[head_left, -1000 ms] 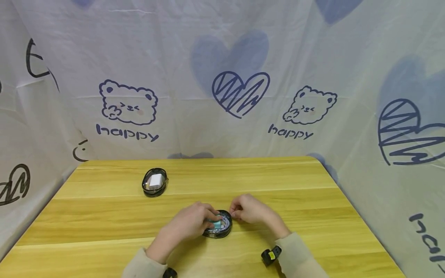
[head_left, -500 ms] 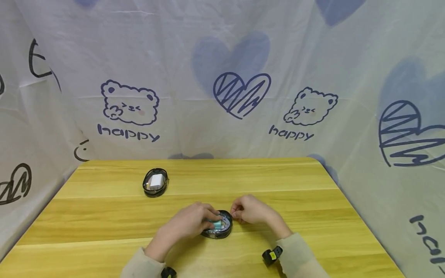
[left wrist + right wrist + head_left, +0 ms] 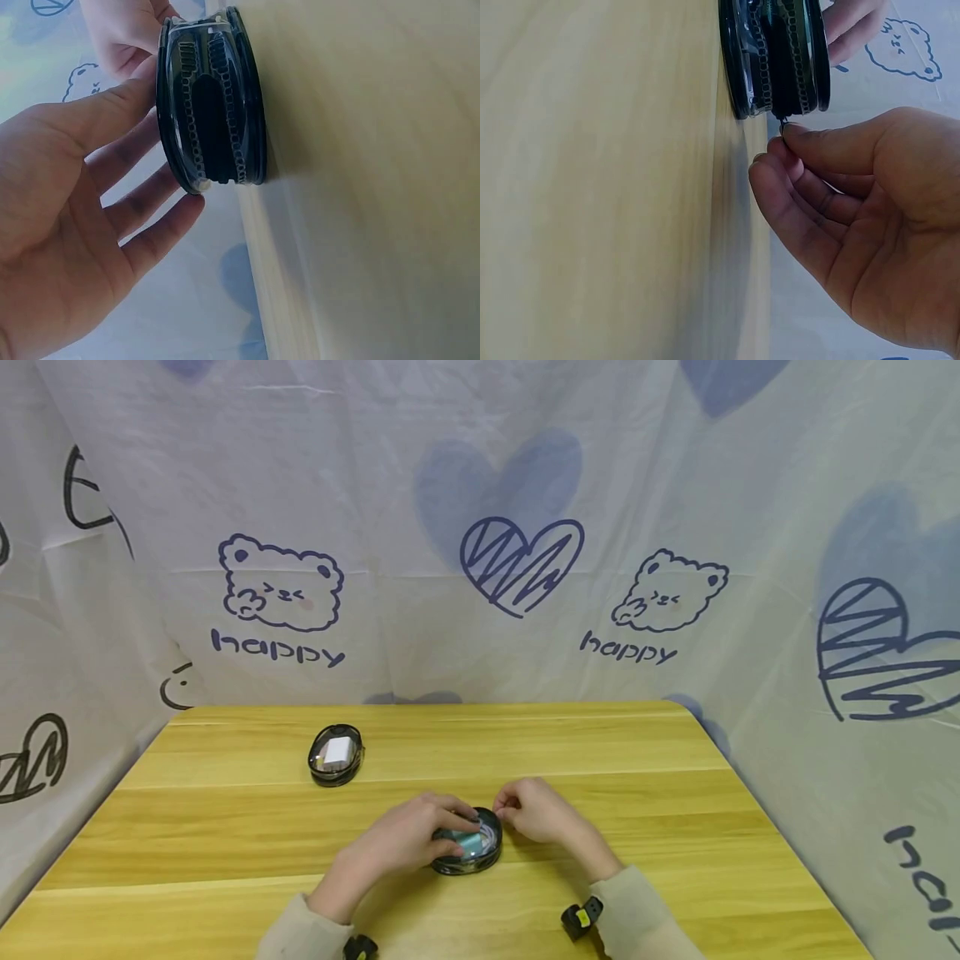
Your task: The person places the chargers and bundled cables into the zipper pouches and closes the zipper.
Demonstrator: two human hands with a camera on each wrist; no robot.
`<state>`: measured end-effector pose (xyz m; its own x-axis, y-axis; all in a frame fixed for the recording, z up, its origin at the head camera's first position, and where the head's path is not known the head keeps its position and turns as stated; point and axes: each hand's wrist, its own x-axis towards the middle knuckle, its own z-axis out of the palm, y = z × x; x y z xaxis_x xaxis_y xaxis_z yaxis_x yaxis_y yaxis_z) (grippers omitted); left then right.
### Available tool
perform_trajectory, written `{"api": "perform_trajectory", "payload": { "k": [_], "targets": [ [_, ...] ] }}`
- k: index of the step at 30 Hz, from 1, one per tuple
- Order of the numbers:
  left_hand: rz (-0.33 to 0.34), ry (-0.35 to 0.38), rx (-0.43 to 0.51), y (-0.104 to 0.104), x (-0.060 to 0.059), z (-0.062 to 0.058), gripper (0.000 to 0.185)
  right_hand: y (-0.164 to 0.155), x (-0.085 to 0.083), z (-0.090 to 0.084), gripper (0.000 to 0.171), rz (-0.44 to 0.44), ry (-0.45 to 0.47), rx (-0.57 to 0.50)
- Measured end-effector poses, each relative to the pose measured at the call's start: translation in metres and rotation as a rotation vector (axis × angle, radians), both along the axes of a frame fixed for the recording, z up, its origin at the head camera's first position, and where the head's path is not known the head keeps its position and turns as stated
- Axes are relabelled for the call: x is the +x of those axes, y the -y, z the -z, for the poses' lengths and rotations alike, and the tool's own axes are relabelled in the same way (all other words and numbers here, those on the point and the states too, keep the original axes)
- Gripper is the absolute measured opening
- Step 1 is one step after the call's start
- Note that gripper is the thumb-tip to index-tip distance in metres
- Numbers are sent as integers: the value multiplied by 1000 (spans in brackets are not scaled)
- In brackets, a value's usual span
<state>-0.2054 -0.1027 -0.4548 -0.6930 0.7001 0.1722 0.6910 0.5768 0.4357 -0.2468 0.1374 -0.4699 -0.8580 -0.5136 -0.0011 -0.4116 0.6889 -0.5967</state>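
A small oval pouch (image 3: 467, 845) with a clear top and a black zipper lies on the wooden surface (image 3: 660, 810), near its front edge at about 6 o'clock from the surface's middle. The left hand (image 3: 408, 839) lies over the pouch's left side with its fingers (image 3: 135, 225) nearly straight against the clear top — a released grip, pressing rather than grasping. The right hand (image 3: 536, 812) sits at the pouch's 2 o'clock; in the right wrist view its thumb and forefinger (image 3: 821, 142) pinch the small zipper pull (image 3: 782, 123) at the pouch's rim, the other fingers curled beneath. Something teal and white shows through the clear top. A second pouch (image 3: 335, 754), holding a white block, rests well apart at 10 o'clock — untouched.
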Motion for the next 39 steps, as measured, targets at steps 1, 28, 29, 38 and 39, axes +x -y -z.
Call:
{"api": "perform_trajectory", "payload": {
  "k": [1, 28, 29, 38, 39],
  "targets": [
    [11, 3, -1, 0, 0, 0, 32, 0, 0, 0, 15, 0, 2, 0],
    [-80, 60, -50, -5, 1, 3, 30, -13, -1, -5, 12, -78, 182, -21],
    [-79, 61, -52, -5, 1, 2, 30, -13, -1, -5, 12, -71, 176, -24],
    [-84, 75, -28, -2, 3, -1, 33, -3, -1, 0, 14, -25, 40, -12],
    [-82, 66, -27, -2, 3, -2, 34, -3, -1, 1, 14, -23, 34, -17]
  ]
}}
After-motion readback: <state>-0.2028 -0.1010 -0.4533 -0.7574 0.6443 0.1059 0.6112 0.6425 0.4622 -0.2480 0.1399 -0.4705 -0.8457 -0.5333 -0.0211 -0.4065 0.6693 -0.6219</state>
